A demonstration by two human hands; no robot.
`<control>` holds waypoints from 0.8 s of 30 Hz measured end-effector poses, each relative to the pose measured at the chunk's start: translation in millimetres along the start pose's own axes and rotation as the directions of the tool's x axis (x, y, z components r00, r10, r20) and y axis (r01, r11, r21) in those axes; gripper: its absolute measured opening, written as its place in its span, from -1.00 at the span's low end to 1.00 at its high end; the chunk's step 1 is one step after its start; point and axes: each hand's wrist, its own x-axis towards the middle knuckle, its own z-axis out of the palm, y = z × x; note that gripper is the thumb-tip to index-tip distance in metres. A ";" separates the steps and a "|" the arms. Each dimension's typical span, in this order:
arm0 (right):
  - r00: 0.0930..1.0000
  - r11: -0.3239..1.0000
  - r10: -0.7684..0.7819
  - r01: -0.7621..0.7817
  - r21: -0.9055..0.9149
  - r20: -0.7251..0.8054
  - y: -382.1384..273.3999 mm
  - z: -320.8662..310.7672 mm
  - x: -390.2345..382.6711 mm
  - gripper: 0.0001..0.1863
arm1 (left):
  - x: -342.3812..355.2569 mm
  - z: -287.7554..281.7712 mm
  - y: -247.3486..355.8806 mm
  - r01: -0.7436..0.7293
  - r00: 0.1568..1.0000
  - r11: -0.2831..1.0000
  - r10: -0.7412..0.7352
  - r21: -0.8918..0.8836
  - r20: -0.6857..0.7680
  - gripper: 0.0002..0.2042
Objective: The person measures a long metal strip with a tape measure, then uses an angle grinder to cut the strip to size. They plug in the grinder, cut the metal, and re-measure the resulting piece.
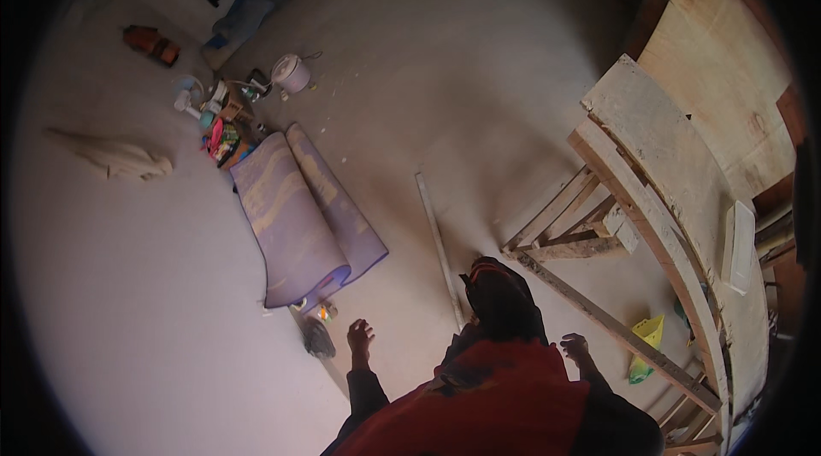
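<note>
Far left on the concrete floor [445,97], a crumpled pale cloth [115,158] is seen, then a heap of small household bits with a white pot [291,73] beside it, all well away from the hands. Next comes a purple mat [299,216], half folded, with a grey bag [318,340] and some small litter just below its near corner. The left hand [360,339] is held out loose, fingers slightly spread, nothing gripped, with that grey bag as the nearest thing. A thin wooden batten [438,242] is laid flat on the floor between the hands, running away from the body. The right hand [575,346] is also empty and relaxed, hung near the slanted brace of a rough wooden trestle bench [658,199]; a yellow bag [646,345] sits under it. By the look of it, nothing is in hand yet, more of a walk-up stage. A bend down and a proper grip would be called for before the batten gets lifted.
</note>
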 end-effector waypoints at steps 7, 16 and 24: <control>0.976 0.990 0.105 -0.120 0.070 0.192 -144.1 131.0 35.5 -0.37 | 211.1 253.5 330.7 -0.307 0.909 0.934 0.232 0.181 0.345 -0.61; 0.951 0.990 0.095 -0.058 0.130 -0.296 -382.1 194.4 118.4 -0.57 | 349.6 421.7 405.4 -0.003 0.773 0.678 -0.465 0.735 0.432 -0.53; 0.843 0.953 0.301 -0.278 0.117 -0.445 -525.2 233.1 222.1 -0.64 | 443.4 744.0 672.9 -0.282 0.750 0.551 -0.384 0.786 0.539 -0.52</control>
